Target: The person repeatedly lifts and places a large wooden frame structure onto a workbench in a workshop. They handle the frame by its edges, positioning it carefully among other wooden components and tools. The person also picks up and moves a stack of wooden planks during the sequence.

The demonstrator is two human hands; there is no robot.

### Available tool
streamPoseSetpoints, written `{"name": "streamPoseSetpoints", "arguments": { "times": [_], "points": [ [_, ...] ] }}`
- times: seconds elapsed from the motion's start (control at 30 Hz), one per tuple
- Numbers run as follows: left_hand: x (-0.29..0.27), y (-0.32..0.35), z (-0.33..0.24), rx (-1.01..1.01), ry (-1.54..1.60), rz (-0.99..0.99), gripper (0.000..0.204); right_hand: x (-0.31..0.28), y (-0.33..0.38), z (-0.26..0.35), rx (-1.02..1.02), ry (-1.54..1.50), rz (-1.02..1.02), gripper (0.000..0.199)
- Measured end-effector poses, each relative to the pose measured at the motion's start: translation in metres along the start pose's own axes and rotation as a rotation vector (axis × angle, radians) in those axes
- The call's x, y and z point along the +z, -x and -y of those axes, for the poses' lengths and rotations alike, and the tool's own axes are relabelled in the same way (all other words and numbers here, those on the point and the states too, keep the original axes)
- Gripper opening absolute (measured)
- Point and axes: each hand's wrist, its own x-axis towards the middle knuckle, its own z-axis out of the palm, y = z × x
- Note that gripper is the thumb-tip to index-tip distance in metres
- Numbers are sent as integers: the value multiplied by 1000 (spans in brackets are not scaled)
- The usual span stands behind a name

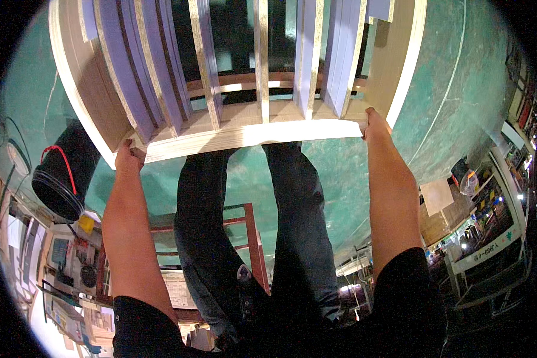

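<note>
A large pale wooden frame (250,135) fills the upper middle of the head view, its near rail running across in front of my legs. Several upright slats (340,59) with purplish faces and raw board edges stand inside it, in spaced rows. My left hand (129,154) grips the near left corner, fingers wrapped round the rail and partly hidden. At the near right corner my right hand (376,124) is closed on the same rail, thumb on top. Both arms are stretched out. The frame's far end lies outside the view.
Left of the frame is a black bucket (56,185) with a red handle. A reddish-brown metal frame (253,244) shows behind my legs on the green floor (447,113). Far right, a white-framed machine (495,209) and a pale board (437,198) appear.
</note>
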Motion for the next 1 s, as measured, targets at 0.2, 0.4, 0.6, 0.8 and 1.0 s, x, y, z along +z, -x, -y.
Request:
{"name": "streamPoseSetpoints", "arguments": {
  "times": [0.2, 0.4, 0.6, 0.8, 1.0],
  "points": [
    [-42, -27, -28, 24, -5, -102, 22, -1, 38, 6, 5, -14, 178, 73],
    [-15, -9, -13, 1, -3, -86, 15, -1, 10, 8, -39, 69, 145, 87],
    [-25, -7, -15, 79, 57, -65, 18, -6, 40, 7, -2, -146, 229, 91],
    [9, 18, 1, 120, 21, -66, 32, -15, 29, 6, -10, -181, 236, 88],
    [-42, -37, -17, 108, -52, 123, 35, -7, 49, 19, 23, 27, 172, 91]
  ]
}}
